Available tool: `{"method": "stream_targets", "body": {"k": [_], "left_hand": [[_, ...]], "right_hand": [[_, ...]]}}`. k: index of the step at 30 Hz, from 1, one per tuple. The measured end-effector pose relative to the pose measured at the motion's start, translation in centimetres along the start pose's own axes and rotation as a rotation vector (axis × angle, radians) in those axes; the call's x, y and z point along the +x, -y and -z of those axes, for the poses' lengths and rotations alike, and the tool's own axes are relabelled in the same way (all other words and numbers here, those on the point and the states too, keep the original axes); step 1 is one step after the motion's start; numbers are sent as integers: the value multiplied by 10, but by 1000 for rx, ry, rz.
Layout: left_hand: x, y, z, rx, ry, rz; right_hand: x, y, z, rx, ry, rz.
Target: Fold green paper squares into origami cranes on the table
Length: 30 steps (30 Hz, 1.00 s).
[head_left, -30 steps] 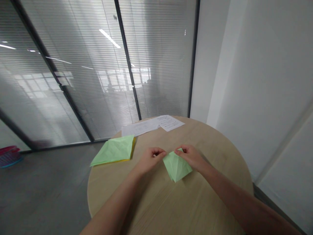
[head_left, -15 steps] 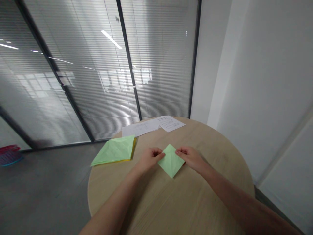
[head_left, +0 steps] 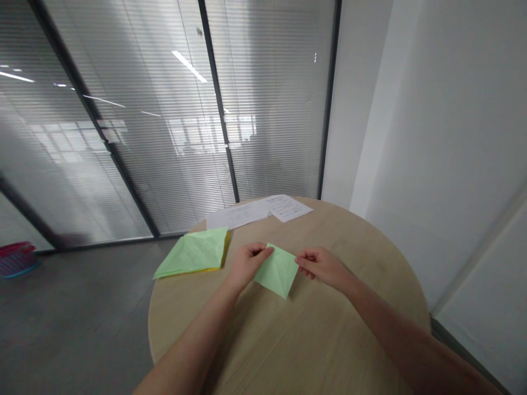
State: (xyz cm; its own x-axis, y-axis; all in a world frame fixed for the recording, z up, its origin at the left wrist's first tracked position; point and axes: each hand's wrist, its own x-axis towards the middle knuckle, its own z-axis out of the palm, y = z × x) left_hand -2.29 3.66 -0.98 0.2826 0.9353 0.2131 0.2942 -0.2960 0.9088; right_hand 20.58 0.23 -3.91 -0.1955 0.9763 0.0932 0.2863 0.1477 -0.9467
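A small square of folded light green paper (head_left: 278, 272) is held between both hands above the round wooden table (head_left: 313, 334). My left hand (head_left: 248, 264) pinches its upper left edge, thumb on top and the other fingers behind it. At the right corner, my right hand (head_left: 321, 266) grips the paper between thumb and forefinger, with the remaining fingers curled below. Faint creases run over the paper's face; its back is hidden.
Left on the table lies a stack of larger green sheets (head_left: 197, 249) with yellow paper beneath. White printed sheets (head_left: 247, 213) rest at the far edge. A glass partition with blinds (head_left: 280, 109) stands behind, a white wall (head_left: 453, 137) at right. A red and blue basket (head_left: 17, 259) sits on the floor.
The green paper has turned from a diamond to a more square-on position and shifted slightly left. My left hand has moved a little up and left with it; my right hand now holds a corner.
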Motion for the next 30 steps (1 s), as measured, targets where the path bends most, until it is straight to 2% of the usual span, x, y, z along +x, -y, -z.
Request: {"method": "stream_targets", "body": {"k": [4, 9, 13, 15, 22, 26, 30], "left_hand": [[0, 1, 0, -2, -46, -26], [5, 3, 7, -110, -268, -22], [5, 4, 8, -178, -316, -16], [2, 3, 4, -164, -302, -15], [-5, -2, -15, -126, -195, -67], [-5, 0, -17, -207, -86, -57], [-5, 3, -16, -298, 78, 34]], "right_hand": [[2, 1, 8, 5, -3, -6], [6, -5, 18, 47, -126, -5], [6, -6, 11, 216, -192, 29], [4, -5, 2, 302, -185, 41], [1, -6, -24, 485, -29, 24], [3, -8, -22, 446, -80, 44], [5, -9, -15, 410, -137, 72]]}}
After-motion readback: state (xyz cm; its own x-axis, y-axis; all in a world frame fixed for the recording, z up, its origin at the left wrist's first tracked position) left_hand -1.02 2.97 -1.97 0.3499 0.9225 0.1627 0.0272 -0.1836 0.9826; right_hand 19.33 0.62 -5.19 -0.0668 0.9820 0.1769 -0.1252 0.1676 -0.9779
